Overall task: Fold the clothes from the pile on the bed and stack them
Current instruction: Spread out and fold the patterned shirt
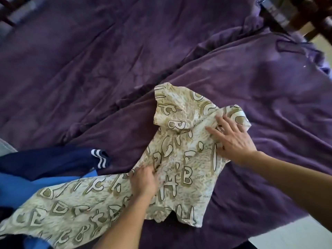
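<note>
While the letter-print garment [177, 159] lies on the purple bedspread [269, 87], long axis lower-left to upper-right | left hand [143, 182] pinches cloth mid-length; right hand [233, 139] flat, fingers spread, pressing the far end | judgement: loose tail over the pile [53, 160] sits nearer left hand

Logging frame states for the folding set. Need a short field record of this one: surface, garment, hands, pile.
surface: purple bedcover, wrinkled
garment in work: letter-print shirt, cream, rumpled, not yet folded; near end lies over the pile
left hand: grips a bunch of the shirt near its middle
right hand: flat, fingers spread, pressing the shirt's far end
pile: navy garment with white stripes and blue garment, touching, at the left
folded stack: none in view
</note>
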Tool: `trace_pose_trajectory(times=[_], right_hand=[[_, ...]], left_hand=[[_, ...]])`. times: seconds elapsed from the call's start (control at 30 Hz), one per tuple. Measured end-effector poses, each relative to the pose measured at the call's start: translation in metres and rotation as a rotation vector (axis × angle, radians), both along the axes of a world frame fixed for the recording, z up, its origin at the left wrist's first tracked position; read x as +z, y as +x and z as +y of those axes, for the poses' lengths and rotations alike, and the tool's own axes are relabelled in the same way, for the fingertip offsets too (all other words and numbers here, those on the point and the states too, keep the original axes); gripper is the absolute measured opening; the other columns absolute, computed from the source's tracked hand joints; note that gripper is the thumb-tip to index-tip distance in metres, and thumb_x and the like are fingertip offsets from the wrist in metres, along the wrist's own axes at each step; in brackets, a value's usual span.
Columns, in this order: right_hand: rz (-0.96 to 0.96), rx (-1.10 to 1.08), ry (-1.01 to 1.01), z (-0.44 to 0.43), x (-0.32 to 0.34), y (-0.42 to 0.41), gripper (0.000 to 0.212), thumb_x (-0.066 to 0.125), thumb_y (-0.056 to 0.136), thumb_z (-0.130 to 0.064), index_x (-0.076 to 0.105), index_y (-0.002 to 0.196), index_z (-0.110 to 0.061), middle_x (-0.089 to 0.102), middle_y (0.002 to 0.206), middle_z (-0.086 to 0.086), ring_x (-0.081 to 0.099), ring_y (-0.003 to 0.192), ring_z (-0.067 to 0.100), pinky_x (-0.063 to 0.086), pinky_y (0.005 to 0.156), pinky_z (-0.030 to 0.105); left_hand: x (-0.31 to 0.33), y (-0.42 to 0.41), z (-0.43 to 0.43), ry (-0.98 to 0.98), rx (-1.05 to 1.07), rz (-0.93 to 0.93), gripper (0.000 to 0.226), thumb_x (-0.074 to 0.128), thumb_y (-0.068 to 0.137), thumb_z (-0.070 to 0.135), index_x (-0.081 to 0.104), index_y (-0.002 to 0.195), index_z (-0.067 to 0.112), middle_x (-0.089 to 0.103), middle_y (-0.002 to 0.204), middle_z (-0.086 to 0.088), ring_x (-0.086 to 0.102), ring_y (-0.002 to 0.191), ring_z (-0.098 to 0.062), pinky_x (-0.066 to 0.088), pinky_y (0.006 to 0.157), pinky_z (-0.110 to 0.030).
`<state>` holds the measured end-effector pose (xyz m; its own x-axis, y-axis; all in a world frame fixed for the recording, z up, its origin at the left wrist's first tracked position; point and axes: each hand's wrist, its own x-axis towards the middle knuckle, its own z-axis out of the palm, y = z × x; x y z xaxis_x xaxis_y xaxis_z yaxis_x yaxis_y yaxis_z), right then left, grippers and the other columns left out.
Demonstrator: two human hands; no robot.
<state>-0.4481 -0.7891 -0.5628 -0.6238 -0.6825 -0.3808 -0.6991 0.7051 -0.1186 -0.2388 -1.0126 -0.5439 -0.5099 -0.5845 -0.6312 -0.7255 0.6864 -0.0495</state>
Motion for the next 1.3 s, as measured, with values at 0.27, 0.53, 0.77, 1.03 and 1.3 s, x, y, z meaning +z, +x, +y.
trace_pose_trajectory(times=[0.27, 0.53, 0.77, 1.03, 1.3], right_hand=[[-0.027, -0.393, -0.143, -0.055, 0.038, -0.058, 0.016, 0.057, 0.087, -0.022, 0.068, 0.089, -0.012, 0.068, 0.099, 0.016, 0.062, 0.091, 0.038, 0.043, 0.071, 0.036], [-0.031, -0.969, -0.358, -0.036, 0.062, -0.025, 0.036, 0.056, 0.086, -0.024, 0.053, 0.121, -0.015, 0.053, 0.121, 0.015, 0.052, 0.111, 0.036, 0.043, 0.085, 0.041], [-0.443, -1.406, -0.412, -0.001, 0.002, 0.066, 0.018, 0.071, 0.078, -0.025, 0.066, 0.09, -0.012, 0.069, 0.092, 0.007, 0.062, 0.086, 0.025, 0.048, 0.075, 0.035], [-0.112, -1.431, -0.424, 0.057, 0.025, 0.075, 0.02, 0.046, 0.087, -0.015, 0.061, 0.097, -0.006, 0.066, 0.096, 0.017, 0.057, 0.092, 0.036, 0.042, 0.077, 0.038], [-0.088, -1.428, -0.431, 0.114, 0.057, 0.081, 0.008, 0.049, 0.088, -0.019, 0.053, 0.09, -0.014, 0.061, 0.081, 0.005, 0.055, 0.082, 0.032, 0.038, 0.068, 0.037]], left_hand=[[0.046, -0.061, -0.102, -0.22, 0.257, 0.462, 0.016, 0.053, 0.092, 0.019, 0.065, 0.082, 0.018, 0.066, 0.092, -0.01, 0.06, 0.085, -0.035, 0.041, 0.059, -0.035], [0.061, -0.054, -0.099, -0.235, 0.042, 0.639, 0.018, 0.062, 0.086, 0.018, 0.064, 0.104, 0.014, 0.054, 0.113, -0.01, 0.049, 0.104, -0.032, 0.042, 0.085, -0.043], [0.0, -0.009, 0.035, 0.175, -0.443, 0.218, 0.071, 0.068, 0.079, 0.048, 0.037, 0.138, 0.026, 0.03, 0.147, -0.005, 0.035, 0.132, -0.024, 0.032, 0.11, -0.042], [0.006, -0.01, 0.025, 0.061, -0.405, 0.272, 0.04, 0.053, 0.09, 0.012, 0.054, 0.128, 0.023, 0.056, 0.121, 0.004, 0.053, 0.107, -0.016, 0.045, 0.092, -0.032], [0.048, -0.096, 0.042, 0.097, -0.542, 0.068, 0.035, 0.058, 0.087, 0.018, 0.056, 0.122, 0.023, 0.052, 0.127, -0.002, 0.046, 0.12, -0.024, 0.037, 0.104, -0.043]])
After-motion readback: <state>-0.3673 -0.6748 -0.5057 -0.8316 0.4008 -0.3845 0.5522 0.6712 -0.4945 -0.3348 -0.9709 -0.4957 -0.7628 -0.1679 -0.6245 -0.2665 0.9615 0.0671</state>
